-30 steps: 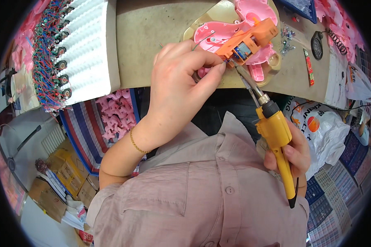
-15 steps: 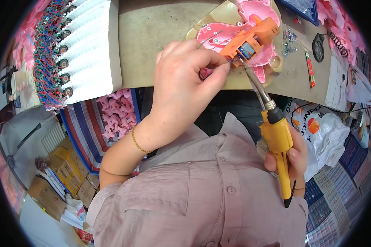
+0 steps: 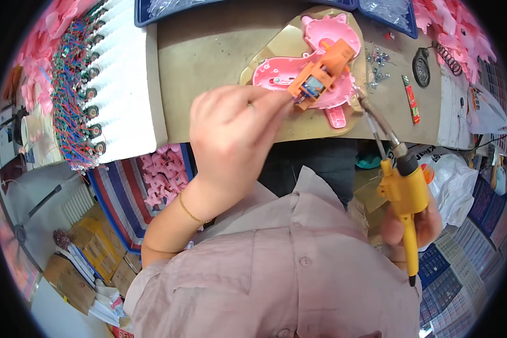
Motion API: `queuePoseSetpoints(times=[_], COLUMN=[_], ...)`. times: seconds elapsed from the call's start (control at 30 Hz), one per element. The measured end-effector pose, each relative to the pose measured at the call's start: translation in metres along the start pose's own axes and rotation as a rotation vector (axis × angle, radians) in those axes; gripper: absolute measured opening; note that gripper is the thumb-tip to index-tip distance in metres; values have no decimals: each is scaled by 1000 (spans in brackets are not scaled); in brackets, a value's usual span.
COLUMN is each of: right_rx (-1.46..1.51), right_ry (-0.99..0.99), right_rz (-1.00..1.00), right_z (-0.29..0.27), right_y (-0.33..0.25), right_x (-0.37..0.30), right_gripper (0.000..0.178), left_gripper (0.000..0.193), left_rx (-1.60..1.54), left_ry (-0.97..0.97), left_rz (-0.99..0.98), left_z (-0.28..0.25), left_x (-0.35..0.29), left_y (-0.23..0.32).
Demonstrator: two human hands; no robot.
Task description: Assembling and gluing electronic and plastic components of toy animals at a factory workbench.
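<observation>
My right hand (image 3: 428,221) is wrapped round a yellow soldering iron (image 3: 409,194) with a thin solder feed tube beside its barrel. The iron's tip stands apart from the work, to the right of a pink plastic shell (image 3: 276,69). An orange plastic housing (image 3: 337,57) with a small motor-like part in its opening lies across that shell. My left hand (image 3: 228,135) is closed in a pinch at the housing's lower left end; its fingers hide what is between them. The shell sits in a beige holder (image 3: 290,40) on the table.
Wired round parts (image 3: 93,111) line a white foam block (image 3: 130,73) on the left. Small screws (image 3: 377,74), a red-green strip (image 3: 410,100) and a black coiled-cord piece (image 3: 421,67) lie at right. Blue trays (image 3: 386,21) stand behind; a striped bag (image 3: 124,194) holds pink parts below.
The soldering iron has drawn back to the right, its tip leaving the orange housing. My left hand has shifted slightly left and stays pinched at the housing. The whole view has shifted a little.
</observation>
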State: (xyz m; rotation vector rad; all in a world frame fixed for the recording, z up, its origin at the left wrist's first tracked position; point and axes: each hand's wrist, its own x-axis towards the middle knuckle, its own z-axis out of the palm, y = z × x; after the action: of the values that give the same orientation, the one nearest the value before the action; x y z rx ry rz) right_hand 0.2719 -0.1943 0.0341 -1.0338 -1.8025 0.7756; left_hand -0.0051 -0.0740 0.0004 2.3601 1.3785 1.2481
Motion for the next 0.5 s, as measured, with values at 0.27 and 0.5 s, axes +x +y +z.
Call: queuePoseSetpoints(times=[0.27,0.5], right_rx=[88,113], right_ry=[63,70], right_rz=[-3,111], right_z=[6,8], right_y=[0,-6], right_x=[22,18], right_gripper=[57,61], left_gripper=[8,8], left_rx=[-189,-106], left_ry=[-295,-304], left_rz=[-264,-176], left_z=[-2,-2], left_x=[17,26], left_y=[4,9])
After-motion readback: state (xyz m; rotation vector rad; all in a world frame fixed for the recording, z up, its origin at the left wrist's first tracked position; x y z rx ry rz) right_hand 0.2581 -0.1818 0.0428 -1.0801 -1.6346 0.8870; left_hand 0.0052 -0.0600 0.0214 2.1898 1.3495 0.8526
